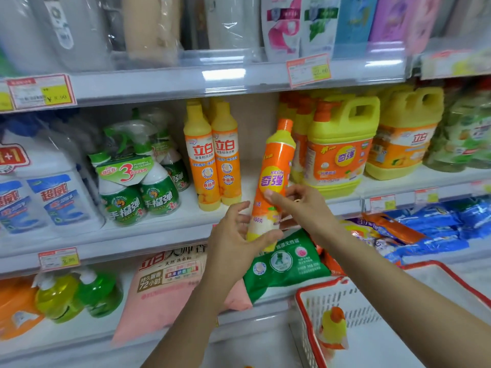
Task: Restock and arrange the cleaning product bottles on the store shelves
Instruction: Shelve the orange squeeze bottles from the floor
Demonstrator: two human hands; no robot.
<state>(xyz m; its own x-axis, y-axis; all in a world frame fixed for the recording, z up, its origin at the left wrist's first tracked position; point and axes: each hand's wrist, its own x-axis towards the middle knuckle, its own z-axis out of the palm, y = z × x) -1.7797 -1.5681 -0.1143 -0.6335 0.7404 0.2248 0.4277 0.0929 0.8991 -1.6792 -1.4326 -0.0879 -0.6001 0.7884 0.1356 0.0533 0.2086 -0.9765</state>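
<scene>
Middle shelf: partly stocked; gap left open between standing bottles and jugs.
Basket: sat low at right, red-rimmed.
Held bottle: raised, slightly tilted, before that gap; not yet on the shelf.
Left hand: wrapped round its base, thumb in front.
Right hand: pinched its middle with the fingers.
Spare bottle: lay in the basket; possibly more hidden.
Progress: judged midway; placing and the spare remained.
</scene>
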